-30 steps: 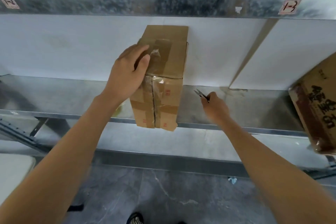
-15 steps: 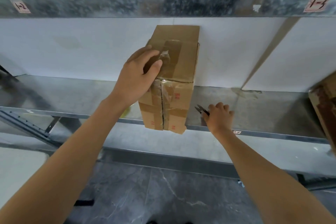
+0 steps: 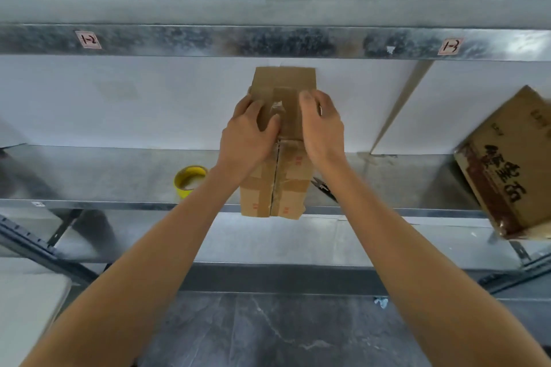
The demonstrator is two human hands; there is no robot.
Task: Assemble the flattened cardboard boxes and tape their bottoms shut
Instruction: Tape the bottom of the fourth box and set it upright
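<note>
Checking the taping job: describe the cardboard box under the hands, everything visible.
The cardboard box is brown and rests on the metal shelf, its near lower edge appearing to overhang the shelf lip. The near face shows two flaps meeting at a centre seam, crossed by a brown tape band, with small red marks. A tape strip runs over the upper face, crinkled midway. The left hand and right hand hold its upper part from either side, thumbs on top.

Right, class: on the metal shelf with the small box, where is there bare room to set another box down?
Two bare stretches of shelf: left of the yellow tape roll, and between the snips and the printed carton. The middle is crowded: tape roll, small box held by left hand and right hand, snips beside it.
</note>
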